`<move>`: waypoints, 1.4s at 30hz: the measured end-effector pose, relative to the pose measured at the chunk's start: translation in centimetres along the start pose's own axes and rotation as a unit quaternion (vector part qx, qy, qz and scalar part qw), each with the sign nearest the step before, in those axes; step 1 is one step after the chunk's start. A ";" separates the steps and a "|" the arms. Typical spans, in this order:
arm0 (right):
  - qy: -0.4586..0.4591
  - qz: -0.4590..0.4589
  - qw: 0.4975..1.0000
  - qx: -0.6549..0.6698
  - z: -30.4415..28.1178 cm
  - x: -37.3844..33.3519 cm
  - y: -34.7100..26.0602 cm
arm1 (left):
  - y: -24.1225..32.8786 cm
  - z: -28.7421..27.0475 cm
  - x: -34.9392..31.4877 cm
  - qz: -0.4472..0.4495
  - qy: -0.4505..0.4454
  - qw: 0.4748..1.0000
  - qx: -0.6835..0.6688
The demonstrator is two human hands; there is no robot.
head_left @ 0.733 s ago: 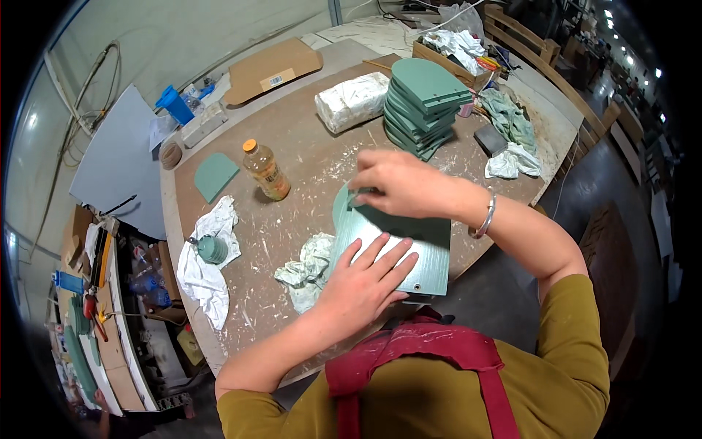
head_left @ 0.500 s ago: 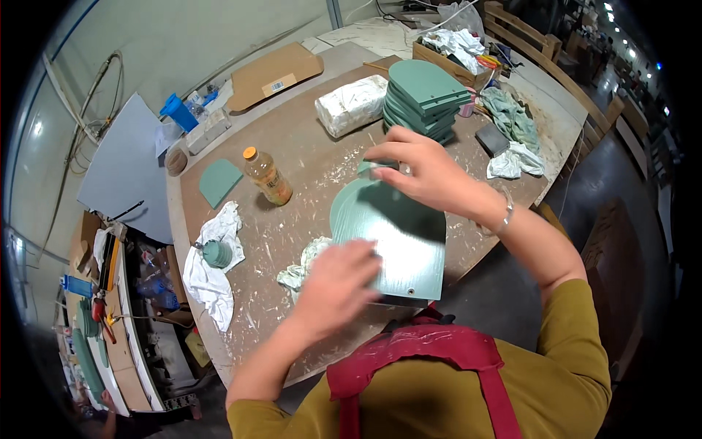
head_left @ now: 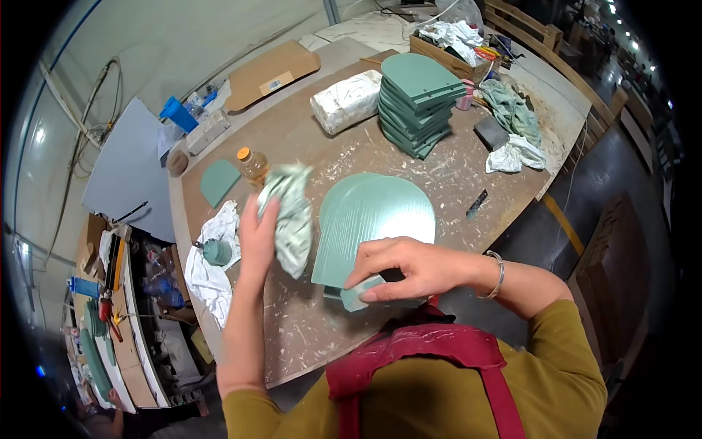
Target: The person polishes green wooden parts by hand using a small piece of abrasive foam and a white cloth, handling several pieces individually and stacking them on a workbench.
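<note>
While right grip (head_left: 409, 268) pinches greenish piece (head_left: 358, 297), panel (head_left: 376, 212) underneath.

Rag (head_left: 294, 223) in left hand (head_left: 258, 238) blurred, hiding lower part of bottle (head_left: 252, 165); right hand (head_left: 406, 269) covers part of green panel (head_left: 376, 212).

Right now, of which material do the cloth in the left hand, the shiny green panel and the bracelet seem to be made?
The cloth: apparently soft fabric, matte, hanging in creases. The green panel: perhaps painted wood or board; glossy, streaked, with a bright reflection. The bracelet: probably polished metal, silvery, shiny.
</note>
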State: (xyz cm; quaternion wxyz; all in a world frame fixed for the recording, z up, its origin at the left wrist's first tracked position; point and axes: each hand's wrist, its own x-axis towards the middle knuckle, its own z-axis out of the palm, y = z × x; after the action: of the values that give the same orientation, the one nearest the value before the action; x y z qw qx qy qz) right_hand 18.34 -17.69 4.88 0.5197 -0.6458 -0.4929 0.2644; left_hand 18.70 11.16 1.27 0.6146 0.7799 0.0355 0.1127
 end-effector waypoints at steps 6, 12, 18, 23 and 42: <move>0.024 -0.050 0.998 -0.031 0.9 0.3 0.2 | 2.3 7.6 3.9 0.189 -0.167 0.909 0.332; 0.039 -0.052 0.998 -0.027 1.0 0.2 0.2 | -2.3 3.2 7.4 0.075 -0.042 0.940 0.331; 0.069 -0.065 0.995 0.032 0.8 0.1 0.4 | -11.4 -3.3 2.4 -0.038 -0.075 0.915 0.394; 0.223 -0.111 0.964 0.089 -1.1 -2.9 -0.4 | -2.3 -1.4 -0.7 0.085 -0.063 0.937 0.333; 0.519 -0.064 0.766 0.375 -3.6 -8.6 3.7 | 5.3 1.4 -6.4 -0.026 0.129 0.904 -0.406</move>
State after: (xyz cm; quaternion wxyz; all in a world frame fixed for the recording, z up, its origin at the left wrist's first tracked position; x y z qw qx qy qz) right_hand 19.50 -26.90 1.14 0.9126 -0.4054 -0.0497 0.0187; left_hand 12.40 7.28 5.19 0.8708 0.4404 0.0860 0.2009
